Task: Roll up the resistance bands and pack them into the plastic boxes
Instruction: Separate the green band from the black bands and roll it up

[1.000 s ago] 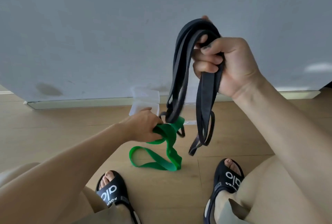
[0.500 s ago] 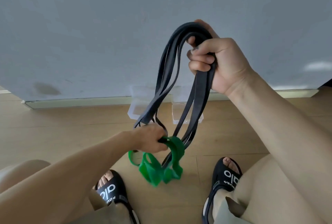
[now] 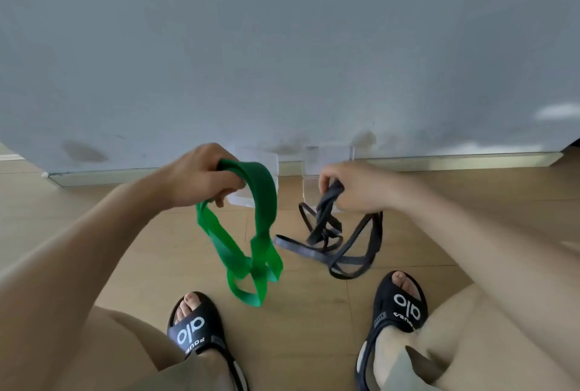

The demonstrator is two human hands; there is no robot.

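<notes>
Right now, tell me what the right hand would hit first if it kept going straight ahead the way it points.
Most likely the clear plastic box by the wall: the right hand, gripping the black bands, points forward at it. Depth is hard to judge; the hand overlaps the box in view.

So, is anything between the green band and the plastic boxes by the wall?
Nothing visible. The left hand holds the green band just in front of the clear boxes; the black bands hang from the right hand, off to the side.

Soft daylight; bands motion-blurred (edges bowed by wide lens)
</notes>
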